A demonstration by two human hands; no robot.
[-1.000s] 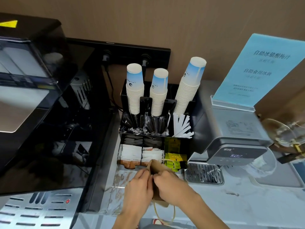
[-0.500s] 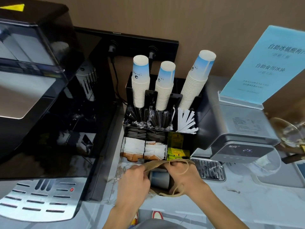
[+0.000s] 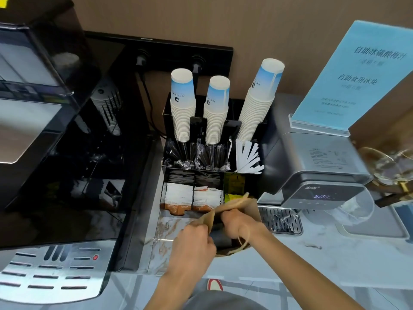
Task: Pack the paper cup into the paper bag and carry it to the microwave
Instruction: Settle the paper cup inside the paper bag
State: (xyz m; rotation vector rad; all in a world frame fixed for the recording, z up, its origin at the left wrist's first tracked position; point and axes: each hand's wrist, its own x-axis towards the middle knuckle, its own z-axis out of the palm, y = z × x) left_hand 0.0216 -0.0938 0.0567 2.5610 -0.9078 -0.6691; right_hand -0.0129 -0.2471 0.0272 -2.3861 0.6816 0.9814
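Both hands grip the bag [image 3: 242,205] at its top edge on the worktop [image 3: 335,253]: left hand [image 3: 193,242] with fingers pinching the near rim, right hand [image 3: 240,222] clenched on the far rim. A dark shape sits inside; I cannot tell whether it is the cup. Behind, an organizer [image 3: 232,177] holds cup stacks [image 3: 182,104], sachets and stirrers.

A brown wall [image 3: 257,23] backs a pale marbled counter [image 3: 335,260], with a black coffee machine [image 3: 55,153] at left.
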